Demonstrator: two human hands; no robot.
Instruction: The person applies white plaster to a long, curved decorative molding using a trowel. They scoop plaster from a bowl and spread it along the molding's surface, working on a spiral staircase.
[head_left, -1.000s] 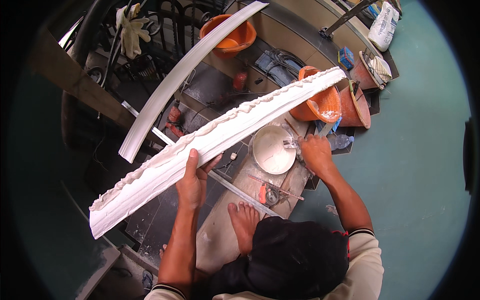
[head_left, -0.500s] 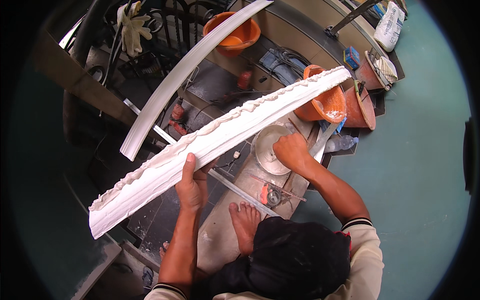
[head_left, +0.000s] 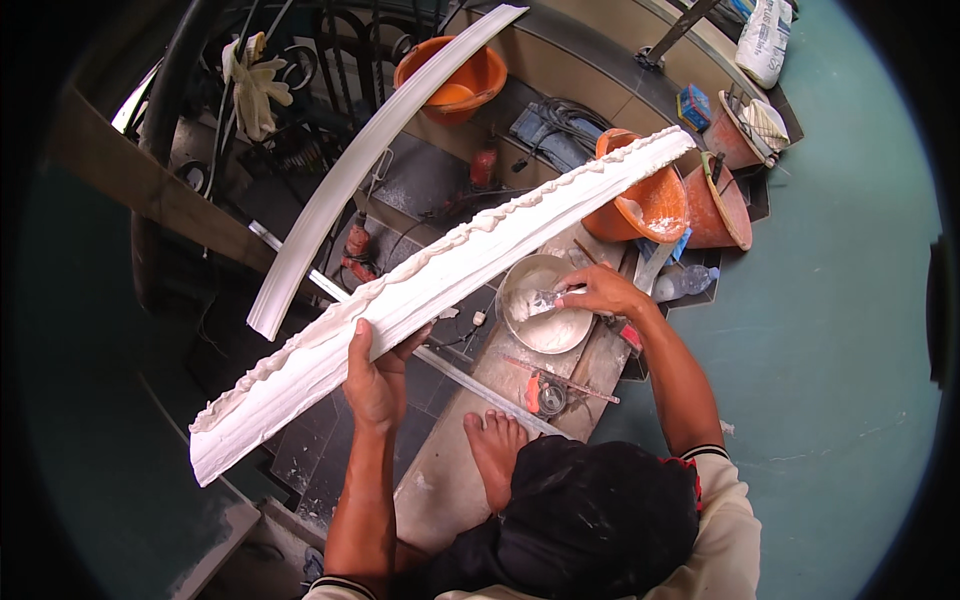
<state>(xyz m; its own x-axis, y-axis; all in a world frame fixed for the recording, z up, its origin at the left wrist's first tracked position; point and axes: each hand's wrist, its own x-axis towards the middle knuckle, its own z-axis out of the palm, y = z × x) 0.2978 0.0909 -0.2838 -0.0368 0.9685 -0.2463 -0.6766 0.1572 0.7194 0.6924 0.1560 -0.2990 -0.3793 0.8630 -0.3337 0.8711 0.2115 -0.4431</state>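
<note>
My left hand point(head_left: 378, 385) is closed round the lower edge of a long white plaster cornice strip point(head_left: 430, 285), thumb on its face. The strip slants up from lower left to upper right, with a lumpy bead of white paste along its upper edge. My right hand point(head_left: 605, 292) grips a putty knife point(head_left: 545, 301) with a paste-smeared blade, dipped over a round bowl point(head_left: 506, 312) of white paste. That bowl rests on a plank point(head_left: 480, 385) near my bare foot. A second cornice strip point(head_left: 375, 165) leans beyond the first.
Orange buckets point(head_left: 668, 200) stand behind the bowl, beside a plastic bottle point(head_left: 690, 281). A tape measure point(head_left: 547, 397) lies on the plank. Past the held strip are a red power tool point(head_left: 358, 250), coiled cable point(head_left: 575, 125) and an orange basin point(head_left: 480, 85). Gloves point(head_left: 255, 90) hang at upper left.
My right hand has turned and drawn slightly right, so the putty knife in the bowl now shows. The held strip has shifted slightly lower at its left end.
</note>
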